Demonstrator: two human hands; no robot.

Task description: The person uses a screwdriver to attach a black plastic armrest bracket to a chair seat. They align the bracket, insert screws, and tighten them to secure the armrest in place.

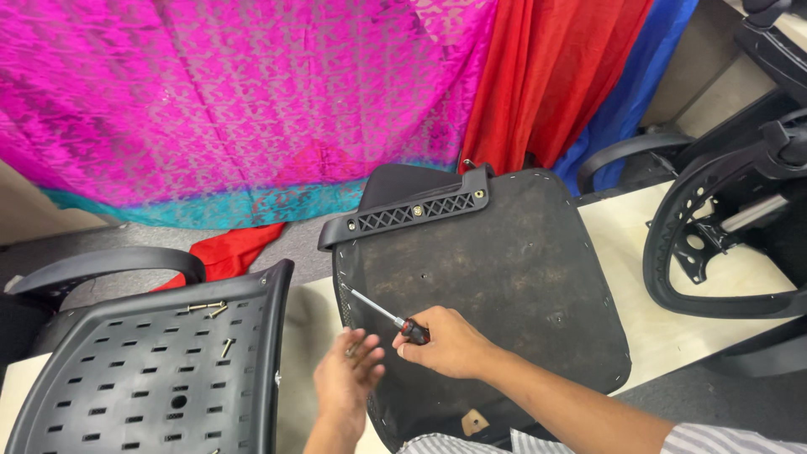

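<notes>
An upturned chair seat (504, 261), dark and dusty on its underside, lies on the table in front of me. A black plastic bracket (412, 210) runs along its far edge. My right hand (445, 343) grips a screwdriver (382, 313) with a red and black handle, its metal shaft pointing up-left over the seat's left edge. My left hand (346, 374) hovers just left of it at the seat's near-left edge, blurred, fingers loosely spread; I cannot tell whether it holds something small.
A perforated black plastic chair panel (151, 370) lies at the left with a few loose screws (214, 309) on it. An armrest (101, 265) curves behind it. Another black chair frame (714, 227) stands at the right. Pink, red and blue cloths (252, 92) hang behind.
</notes>
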